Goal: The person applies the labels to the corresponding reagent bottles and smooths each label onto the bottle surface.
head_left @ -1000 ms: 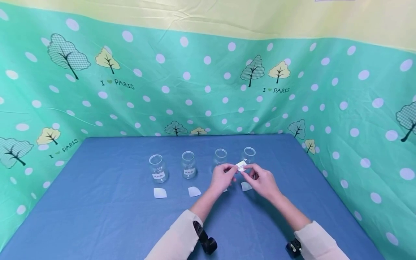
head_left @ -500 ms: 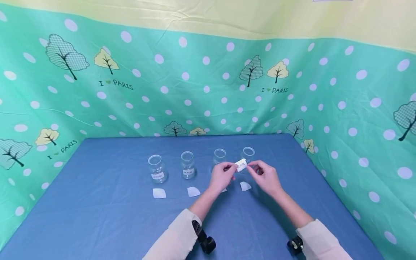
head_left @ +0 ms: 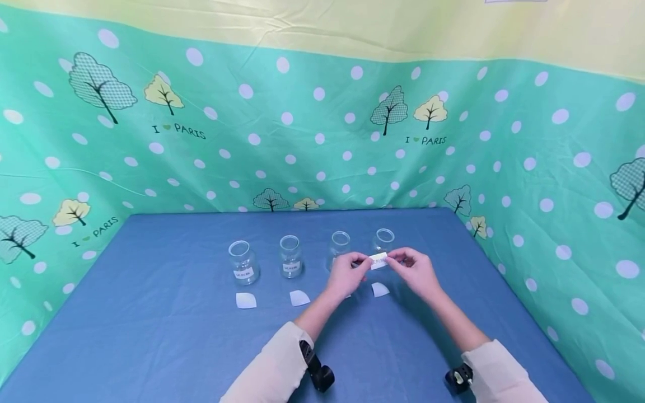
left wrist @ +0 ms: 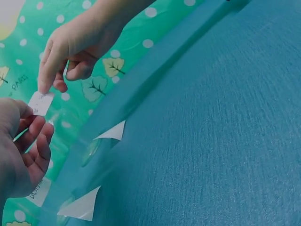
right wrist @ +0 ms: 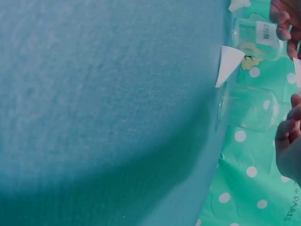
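Observation:
Between both hands, a small white label (head_left: 379, 260) with dark printed writing is stretched flat. My left hand (head_left: 346, 275) pinches its left edge, and my right hand (head_left: 415, 274) pinches the right edge. The label hangs in the air before the far right glass jar (head_left: 385, 238), partly covering it. In the right wrist view, that jar (right wrist: 251, 108) shows bare glass on its visible side, while the neighbouring jar (right wrist: 256, 40) bears a label (right wrist: 266, 34). The left wrist view also shows the held label (left wrist: 41, 103), pinched at opposite ends.
Several open glass jars stand in a row; the two on the left, one at the end (head_left: 244, 262) and one beside it (head_left: 290, 257), carry labels. White paper pieces lie before the jars, including one (head_left: 246, 300) at left and one (head_left: 380, 289) at right. A dotted curtain (head_left: 302, 140) rises behind the blue table (head_left: 176, 336).
The label has turned from tilted to nearly level, its print now facing up more plainly. My right hand has shifted slightly right, changing its hold on the label's edge; the jars stay put.

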Demonstrator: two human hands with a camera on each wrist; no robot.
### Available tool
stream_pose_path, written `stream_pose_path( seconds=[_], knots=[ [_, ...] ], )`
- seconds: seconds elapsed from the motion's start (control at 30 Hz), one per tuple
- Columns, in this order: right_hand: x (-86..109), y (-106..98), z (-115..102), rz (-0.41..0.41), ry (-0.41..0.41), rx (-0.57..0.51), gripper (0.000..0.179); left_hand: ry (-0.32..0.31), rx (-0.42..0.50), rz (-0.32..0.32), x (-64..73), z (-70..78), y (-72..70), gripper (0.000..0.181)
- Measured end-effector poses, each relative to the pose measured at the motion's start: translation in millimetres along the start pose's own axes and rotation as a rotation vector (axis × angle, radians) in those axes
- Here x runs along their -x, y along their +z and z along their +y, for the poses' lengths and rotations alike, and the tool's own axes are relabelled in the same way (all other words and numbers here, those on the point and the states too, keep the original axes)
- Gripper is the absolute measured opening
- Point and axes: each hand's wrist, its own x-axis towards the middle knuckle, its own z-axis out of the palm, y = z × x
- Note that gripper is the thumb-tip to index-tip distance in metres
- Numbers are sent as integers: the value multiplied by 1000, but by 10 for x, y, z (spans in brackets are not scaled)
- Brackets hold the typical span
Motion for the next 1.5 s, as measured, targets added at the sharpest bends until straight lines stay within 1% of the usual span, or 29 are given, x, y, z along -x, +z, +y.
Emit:
stream_pose_path(
  seconds=[0.07, 0.13, 0.23, 0.37, 0.5, 0.67, 0.87, 0.9, 1.03, 1.13, 1.27, 1.37, 1.5],
  knots=[
    [-7, -26, -12, -44, 74, -68, 19, 2, -18, -3, -3, -7, 2, 20],
    [-13, -47, -17, -92, 128, -113, 21, 8, -37, -1, -5, -17, 5, 19],
    [-20, -70, -7, -149, 162, -136, 25, 16, -70, 21, -6, -20, 16, 18],
    [-22, -92, 46, -184, 180, -144, 29, 26, -135, 81, -6, -7, 52, 16],
    [-16, -113, 116, -177, 199, -158, 29, 17, -188, 106, -13, 7, 105, 16],
    [-14, -138, 187, -177, 201, -142, 28, 30, -251, 133, -25, -2, 161, 13],
    [-29, -143, 248, -182, 219, -116, 30, 0, -321, 147, -47, -20, 225, 12],
    [-33, -142, 260, -181, 222, -111, 30, 2, -332, 151, -52, -25, 234, 12],
    [-48, -135, 296, -174, 219, -95, 29, 24, -359, 170, -72, -45, 270, 10],
    [-51, -138, 213, -169, 224, -99, 26, 28, -376, 183, -92, -74, 302, 10],
    [-71, -113, 250, -151, 224, -88, 25, 34, -411, 201, -115, -117, 340, 9],
    [-92, -80, 382, -140, 213, -70, 27, 45, -429, 210, -121, -138, 354, 9],
    [-113, -52, 408, -136, 213, -64, 27, 47, -441, 213, -135, -167, 365, 10]
  ],
)
